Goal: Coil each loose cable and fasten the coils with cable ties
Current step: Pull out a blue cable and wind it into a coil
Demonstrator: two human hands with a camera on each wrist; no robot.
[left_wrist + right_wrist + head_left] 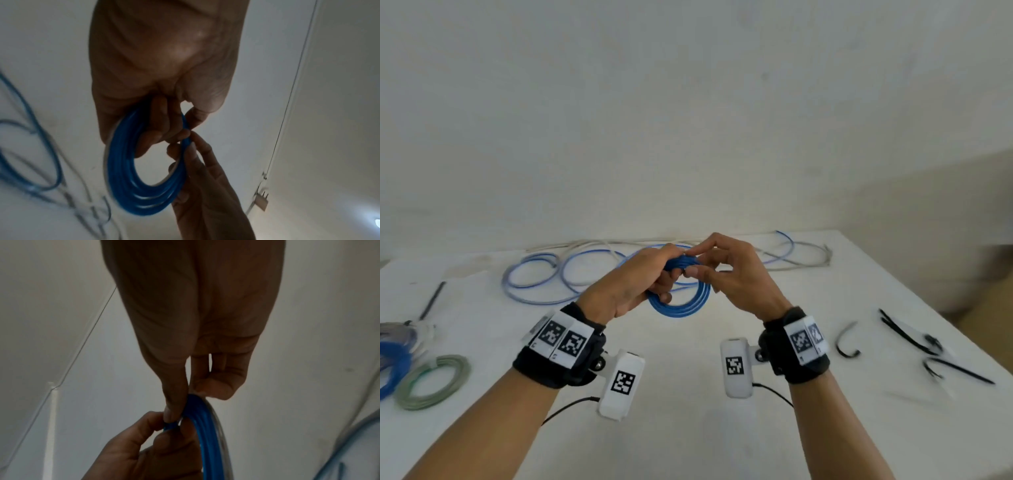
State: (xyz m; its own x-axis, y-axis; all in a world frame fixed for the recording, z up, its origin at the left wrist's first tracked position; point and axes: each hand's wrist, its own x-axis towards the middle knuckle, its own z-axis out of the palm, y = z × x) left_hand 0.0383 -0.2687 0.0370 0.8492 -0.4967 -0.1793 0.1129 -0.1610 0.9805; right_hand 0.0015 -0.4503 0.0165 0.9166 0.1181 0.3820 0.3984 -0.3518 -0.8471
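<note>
Head view: left hand [626,287] wraps its curled fingers through the blue cable coil [688,305], right hand [732,274] pinching its top at twelve o'clock, above the table [688,428].

Top of blue coil [681,301] hidden behind left hand [633,284] and right hand [729,274]; no tie discernible there. Black cable ties [914,339] on desk [688,428] motion-blurred, count unclear. Second blue coil [390,366] cut off by left edge. Left wrist view: loose cables [41,162] smeared. Right wrist view: blue coil runs off the bottom edge, left hand partly cut.
</note>
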